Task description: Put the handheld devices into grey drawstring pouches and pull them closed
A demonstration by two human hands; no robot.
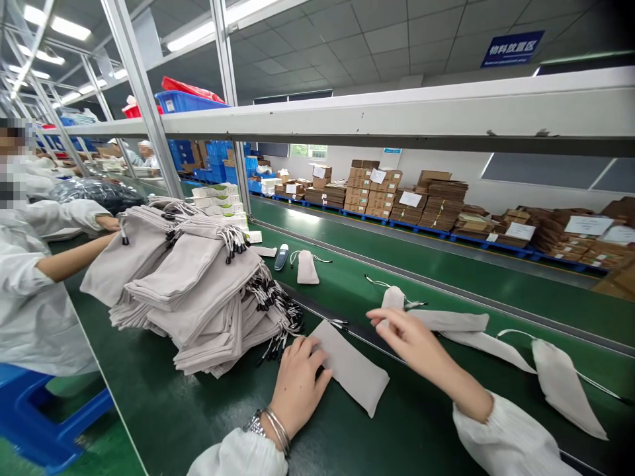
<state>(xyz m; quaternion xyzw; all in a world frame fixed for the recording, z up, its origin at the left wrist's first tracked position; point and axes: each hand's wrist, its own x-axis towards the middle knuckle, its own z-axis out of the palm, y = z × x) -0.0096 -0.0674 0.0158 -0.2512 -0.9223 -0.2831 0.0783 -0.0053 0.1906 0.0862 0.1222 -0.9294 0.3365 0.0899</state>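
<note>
Left hand (pixel 297 387) pressed flat, fingers loosely spread, pinning grey drawstring pouch (pixel 353 367) to green tabletop (pixel 163 410) beside pouch stack (pixel 198 291); right hand (pixel 414 340) open, gripping nothing, fingertips resting over filled pouch (pixel 446 322) just beyond.

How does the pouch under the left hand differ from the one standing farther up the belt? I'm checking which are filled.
The pouch under the left hand lies flat and looks empty; the far pouch looks plump and bulges. The near one's mouth seems open, its cords bunched at one end; the far one is cinched, its cords spread sideways. The left hand touches the near one; nothing touches the far one. Both are beige fabric.
</note>
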